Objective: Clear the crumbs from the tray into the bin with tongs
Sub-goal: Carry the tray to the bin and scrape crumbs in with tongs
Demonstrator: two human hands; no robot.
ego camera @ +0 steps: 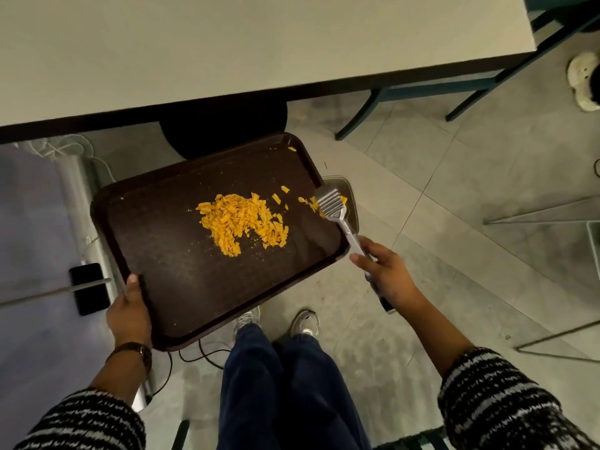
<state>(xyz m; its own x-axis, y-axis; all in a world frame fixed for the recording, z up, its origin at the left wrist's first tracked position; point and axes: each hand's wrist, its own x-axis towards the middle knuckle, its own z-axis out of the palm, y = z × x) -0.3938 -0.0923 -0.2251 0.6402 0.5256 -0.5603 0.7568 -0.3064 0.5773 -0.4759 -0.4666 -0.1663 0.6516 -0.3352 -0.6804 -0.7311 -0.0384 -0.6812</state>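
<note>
A dark brown tray is held in the air, tilted, by my left hand at its near left edge. A pile of orange crumbs lies in the tray's middle, with a few loose bits toward its right rim. My right hand grips metal tongs by the handle. Their slotted head rests at the tray's right edge, on some crumbs. Under that edge a grey bin shows only in part, mostly hidden by the tray.
A white table runs across the top, with a black round stool beneath it. A phone lies on a surface at left. Chair legs stand at right. My legs and shoes are below the tray.
</note>
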